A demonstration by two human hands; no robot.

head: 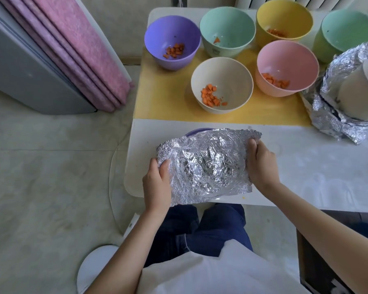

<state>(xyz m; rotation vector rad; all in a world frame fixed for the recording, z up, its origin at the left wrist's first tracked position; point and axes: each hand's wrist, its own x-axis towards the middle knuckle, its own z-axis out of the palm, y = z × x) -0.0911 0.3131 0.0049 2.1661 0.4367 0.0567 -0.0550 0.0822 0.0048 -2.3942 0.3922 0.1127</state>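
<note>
Just inside the near edge of the table (306, 166), the foil (204, 164) is a crinkled sheet stretched between both hands. It is draped over a covered bowl (197, 130), of which only a strip of purple rim shows at the far side.

The left hand (156, 185) grips the sheet's left edge, thumb pressed on top and fingers hidden beneath. Its forearm rises from the lower left. The right hand (260, 164) clamps the right edge farther up, close to the far corner, with its fingers folded round the foil and its back turned outward. Its forearm comes in from the lower right. So the foil lies between the two hands, touching both, and its near edge reaches about the table's front edge, above the person's knees.

Beyond it a yellow mat (168, 98) carries open bowls. The cream bowl (221, 84) is nearest, with the pink bowl (287, 67) to its right. Behind them stand the purple bowl (172, 42), a green bowl (227, 31) and a yellow bowl (284, 22). Chopped carrot (210, 96) lies in the cream, pink, purple and yellow ones, and a single piece sits in the green. At the far right a foil heap (327, 107) wraps round a white bowl (357, 96). A pink curtain (83, 49) hangs at the left, well apart from the table.
</note>
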